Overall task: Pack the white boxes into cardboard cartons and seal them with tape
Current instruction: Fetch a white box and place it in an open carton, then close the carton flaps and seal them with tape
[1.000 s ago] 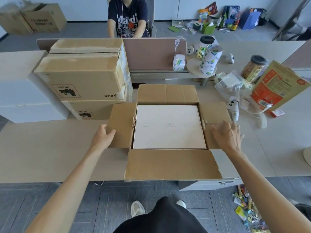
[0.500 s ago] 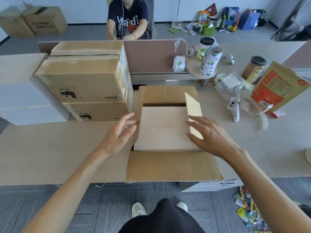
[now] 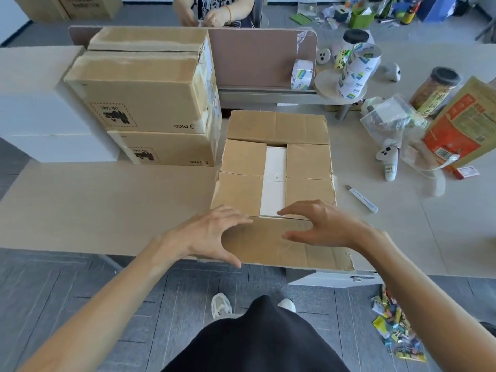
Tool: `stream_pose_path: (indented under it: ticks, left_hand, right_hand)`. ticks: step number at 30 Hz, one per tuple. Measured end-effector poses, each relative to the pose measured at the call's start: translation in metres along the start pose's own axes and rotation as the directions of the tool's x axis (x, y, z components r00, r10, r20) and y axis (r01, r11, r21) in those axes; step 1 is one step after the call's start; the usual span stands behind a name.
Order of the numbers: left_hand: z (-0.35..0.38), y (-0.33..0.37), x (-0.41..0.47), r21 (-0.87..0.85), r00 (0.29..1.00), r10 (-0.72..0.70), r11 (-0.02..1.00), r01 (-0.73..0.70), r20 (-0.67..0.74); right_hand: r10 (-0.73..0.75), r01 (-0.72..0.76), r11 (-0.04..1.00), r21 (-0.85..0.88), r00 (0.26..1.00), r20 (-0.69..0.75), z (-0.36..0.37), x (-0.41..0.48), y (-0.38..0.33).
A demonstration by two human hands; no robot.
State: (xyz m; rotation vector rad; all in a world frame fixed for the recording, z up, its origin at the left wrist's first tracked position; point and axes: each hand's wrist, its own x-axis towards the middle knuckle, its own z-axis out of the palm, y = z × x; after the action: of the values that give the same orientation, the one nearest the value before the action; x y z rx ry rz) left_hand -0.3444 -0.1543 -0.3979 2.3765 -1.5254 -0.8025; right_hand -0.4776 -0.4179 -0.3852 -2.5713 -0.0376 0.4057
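Observation:
A cardboard carton [image 3: 241,181] stands on the desk in front of me with its two side flaps folded down flat. A strip of the white boxes [image 3: 274,181] inside shows in the gap between those flaps. The far flap stands back and the near flap [image 3: 284,248] lies open toward me over the desk edge. My left hand [image 3: 206,234] and my right hand [image 3: 322,224] hover over the near flap, fingers spread and slightly bent, holding nothing. Rolls of tape [image 3: 302,75] stand against the divider at the back right.
Two sealed cartons [image 3: 145,98] are stacked left of the open one, beside large white boxes [image 3: 35,103]. A utility knife [image 3: 362,198] lies right of the carton. Jars, bags and controllers crowd the right of the desk. Another person's hands [image 3: 212,14] work behind the divider.
Both side flaps went from spread open to folded flat over the white boxes. My hands pulled back from the carton's sides to above the near flap.

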Motion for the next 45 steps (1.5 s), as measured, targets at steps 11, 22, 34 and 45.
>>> stream_pose_path:
  ticks: [11,22,34,45]
  left_hand:
    - [-0.044,0.015,0.007,-0.226,0.841,-0.164,0.973,0.052,-0.516]
    - [-0.056,-0.057,0.110,-0.315,0.805,-0.313,0.934,0.165,-0.505]
    - [-0.108,-0.124,0.195,-0.756,0.785,-0.595,0.590,0.284,-0.170]
    - [-0.104,-0.102,0.158,-0.890,0.750,-0.631,0.437,0.133,-0.198]
  right_hand:
    - [0.035,0.013,0.984,0.176,0.962,-0.272,-0.053,0.015,0.016]
    - [0.342,-0.226,0.912,0.342,0.880,-0.331,-0.062,0.072,0.083]
    - [0.698,-0.330,0.630,0.704,0.637,-0.326,-0.089,0.137,0.127]
    - [0.493,-0.001,0.799,0.602,0.574,-0.654,-0.091,0.102,0.113]
